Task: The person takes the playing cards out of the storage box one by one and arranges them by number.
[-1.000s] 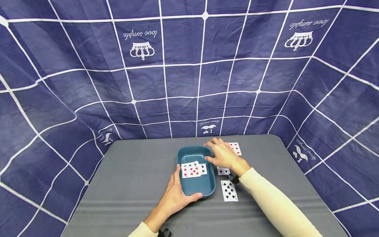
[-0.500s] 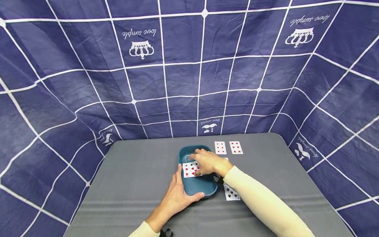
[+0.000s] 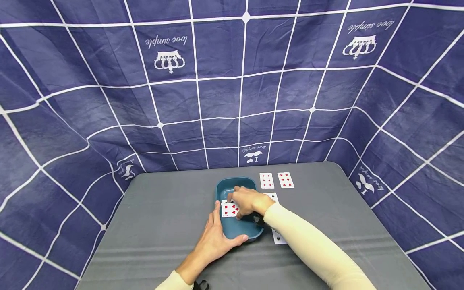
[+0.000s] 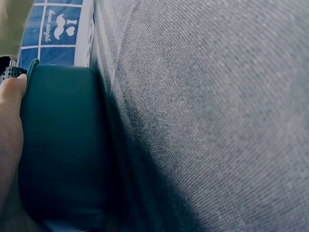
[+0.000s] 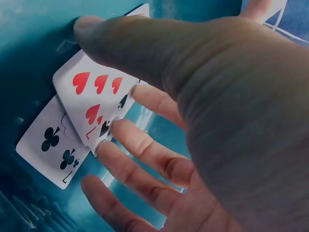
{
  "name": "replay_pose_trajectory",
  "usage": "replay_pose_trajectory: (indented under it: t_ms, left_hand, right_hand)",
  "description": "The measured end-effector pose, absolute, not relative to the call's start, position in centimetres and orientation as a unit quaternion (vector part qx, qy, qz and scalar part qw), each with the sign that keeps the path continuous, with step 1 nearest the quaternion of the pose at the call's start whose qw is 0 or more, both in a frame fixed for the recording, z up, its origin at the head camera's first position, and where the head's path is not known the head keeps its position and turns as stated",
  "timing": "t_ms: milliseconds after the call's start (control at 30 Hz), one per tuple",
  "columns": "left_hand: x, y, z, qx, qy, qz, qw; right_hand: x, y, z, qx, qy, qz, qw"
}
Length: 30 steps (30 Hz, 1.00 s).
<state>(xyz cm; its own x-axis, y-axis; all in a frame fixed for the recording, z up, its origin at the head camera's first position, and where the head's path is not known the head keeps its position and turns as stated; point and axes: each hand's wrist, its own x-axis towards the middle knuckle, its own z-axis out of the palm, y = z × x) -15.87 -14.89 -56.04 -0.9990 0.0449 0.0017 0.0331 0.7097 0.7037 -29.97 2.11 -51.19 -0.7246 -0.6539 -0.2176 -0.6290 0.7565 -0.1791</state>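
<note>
A: Where is my left hand [image 3: 214, 241] right now?

B: It holds the near left corner of the teal tray [image 3: 220, 188], palm against the outer wall, thumb lying along the near rim. From the left wrist view I see the thumb [image 4: 10, 121] pressed on the tray's dark side, with the grey counter [image 4: 217, 121] beside it.

A: And my right hand [image 3: 247, 203]?

B: It is down inside the tray, over the cards. The grip there is narrow and loaded: in the right wrist view the thumb lies on top of a red hearts card [image 5: 94, 99] and the fingers [image 5: 145, 150] curl under its edge, with a black card caught beneath it. A clubs card [image 5: 50, 145] lies flat on the tray floor, partly tucked under the hearts card.

A: So the cards I'm working on are in the tray?

B: Yes, those are. Others lie on the counter to the right of it: two red cards [image 3: 276, 180] side by side at the far end, one white card [image 3: 272, 196] partly hidden just behind my wrist, and a black-suited card [image 3: 278, 237] half under my cream sleeve [image 3: 308, 249]
</note>
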Motion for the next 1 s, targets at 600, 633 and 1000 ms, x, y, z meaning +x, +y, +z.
replay_pose_trajectory:
  t_ms: [600,633,1000]
  left_hand:
    - [-16.1,-14.9,-55.8,0.026,0.922,0.386,0.012]
    - [-16.1,-14.9,-55.8,0.027,0.922,0.386,0.013]
    - [-15.9,-15.0,-55.9,0.026,0.924,0.381,0.015]
  right_hand:
    - [-31.1,1.8,-51.8,-0.352,0.924,-0.058,0.138]
    - [-31.2,1.8,-51.8,-0.350,0.924,-0.058,0.139]
    - [-31.0,1.9,-52.2,-0.373,0.917,-0.054,0.131]
